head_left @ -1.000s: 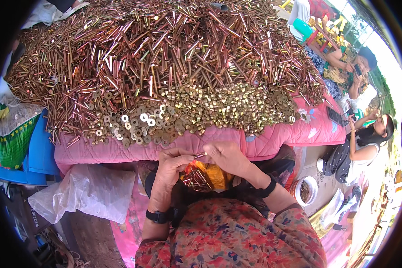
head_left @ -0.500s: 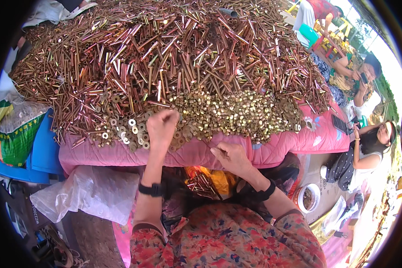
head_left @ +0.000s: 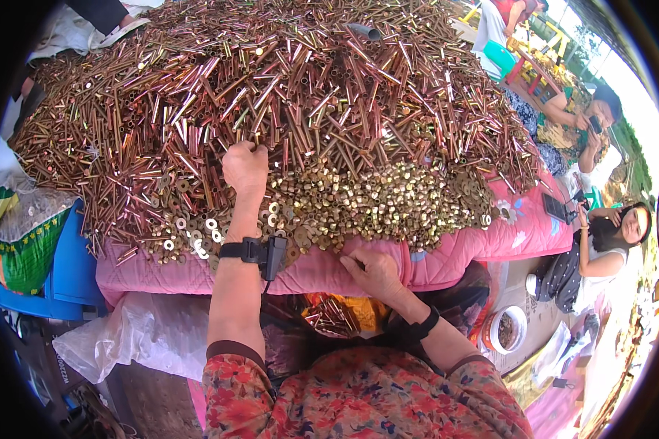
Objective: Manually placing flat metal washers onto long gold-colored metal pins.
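Observation:
A broad heap of coppery metal tubes and rods (head_left: 307, 88) covers the table. Along its near side lie small brass-coloured nuts (head_left: 373, 201) and flat round washers (head_left: 212, 224). My left hand (head_left: 245, 168) reaches to the lower edge of the tubes, its fingers curled closed among them; whatever is in them is hidden. Over the front edge of the pink quilt (head_left: 322, 276), my right hand (head_left: 378, 274) is held with thumb and fingers curled together, and I cannot make out anything in it. Below, in my lap, an orange bag (head_left: 371, 314) holds several metal rods (head_left: 331, 316).
A green and white sack (head_left: 29, 245) sits on a blue surface (head_left: 73, 263) at left. Clear plastic sheeting (head_left: 143, 333) hangs below the quilt. On the right are a white bucket (head_left: 507, 329), a dark phone-like device (head_left: 555, 207) and several people. Another person's hand (head_left: 128, 22) shows far left.
My left hand has moved forward and a little left, from the washers to the tubes. My right hand has shifted slightly; the thin rod by its fingertips no longer shows.

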Motion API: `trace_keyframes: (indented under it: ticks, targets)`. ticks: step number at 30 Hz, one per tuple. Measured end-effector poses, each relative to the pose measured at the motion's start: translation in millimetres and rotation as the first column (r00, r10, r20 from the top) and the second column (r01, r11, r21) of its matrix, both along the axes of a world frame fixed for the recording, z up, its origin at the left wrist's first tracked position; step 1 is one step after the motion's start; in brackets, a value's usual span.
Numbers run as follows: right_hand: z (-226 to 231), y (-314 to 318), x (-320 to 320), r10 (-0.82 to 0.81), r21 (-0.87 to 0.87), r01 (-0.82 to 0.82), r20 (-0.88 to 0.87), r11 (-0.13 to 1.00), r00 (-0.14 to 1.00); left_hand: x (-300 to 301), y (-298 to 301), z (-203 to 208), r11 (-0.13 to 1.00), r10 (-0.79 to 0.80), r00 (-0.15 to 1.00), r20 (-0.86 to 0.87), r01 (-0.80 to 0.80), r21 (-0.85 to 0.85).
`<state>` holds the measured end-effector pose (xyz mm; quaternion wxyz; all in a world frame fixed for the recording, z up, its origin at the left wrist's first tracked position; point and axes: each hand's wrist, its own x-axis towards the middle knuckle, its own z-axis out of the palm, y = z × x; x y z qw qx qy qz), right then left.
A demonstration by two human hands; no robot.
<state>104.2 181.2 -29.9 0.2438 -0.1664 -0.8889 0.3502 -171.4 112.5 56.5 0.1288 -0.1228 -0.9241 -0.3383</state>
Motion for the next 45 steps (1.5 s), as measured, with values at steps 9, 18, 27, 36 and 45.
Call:
trace_keyframes:
  ticks: [9,18,27,36,45]
  targets:
    - [5.4,5.8,-8.3,0.036,0.034,-0.037,0.053,0.999,0.998,-4.9,-16.6,-8.6,0.703,-0.214,0.974,0.069,0.104,0.703]
    - [17.6,0.1,-24.6,0.064,-0.026,-0.063,0.043,0.998,0.997,19.3,-41.7,-14.6,0.290,-0.499,0.831,0.245,-0.106,0.951]
    - [19.1,-8.9,-57.2,0.064,0.085,-0.069,0.070,0.994,0.996,24.7,-67.5,-22.2,0.133,-0.676,0.686,0.271,-0.248,0.960]
    - [44.9,-33.1,-160.4,0.079,0.248,-0.045,-0.128,0.968,0.989,37.4,-100.6,-50.0,-0.020,-0.748,0.616,0.246,-0.391,0.920]
    - [52.6,-10.8,-130.2,-0.046,0.248,0.027,0.073,0.968,0.996,72.8,-127.2,-56.5,-0.027,-0.790,0.554,0.263,-0.460,0.888]
